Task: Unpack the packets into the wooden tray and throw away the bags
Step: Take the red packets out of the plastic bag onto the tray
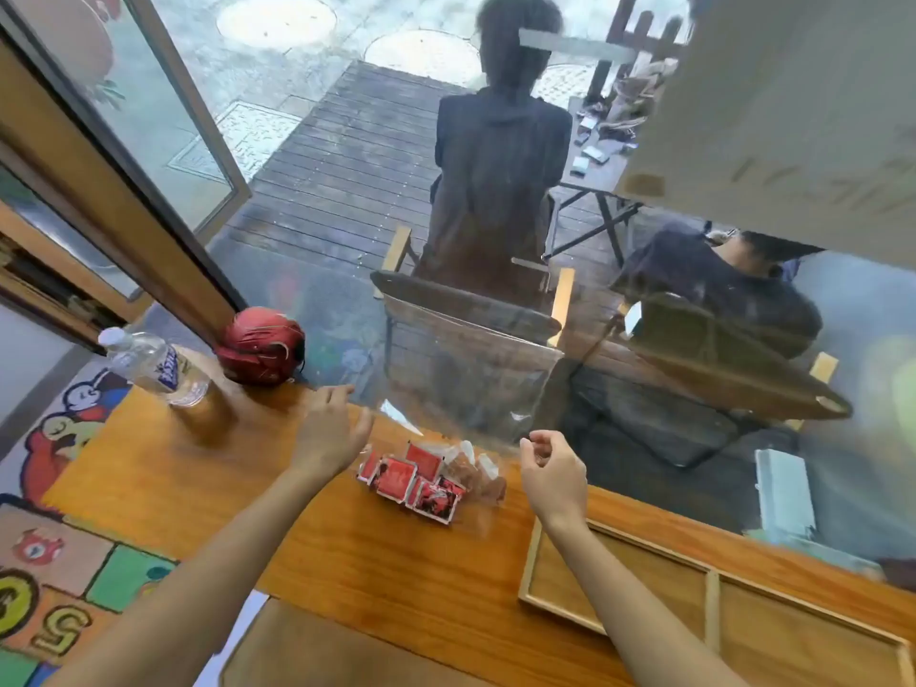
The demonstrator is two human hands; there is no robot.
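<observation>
**Packets at the counter's far edge, both my hands above them**

Head view: my left hand (331, 428) hovers over the wooden counter (277, 528) with fingers spread and loose, holding nothing. My right hand (552, 471) is raised with thumb and forefinger pinched together; a faint clear film seems to rise from that pinch, but I cannot tell for sure that I am gripping it. Between my hands lies the pile of red packets (421, 480), wrapped in a clear bag (476, 468), close to the counter's far edge where it meets the window glass. The wooden tray (714, 582) sits by my right forearm, near the counter's right end, its compartments bare. To the left, a water bottle (153, 364) lies tilted near the corner and a red helmet (262, 347) sits against the window frame. The stretch of counter between the bottle and the packets is open, as is the near strip in front of the tray
</observation>
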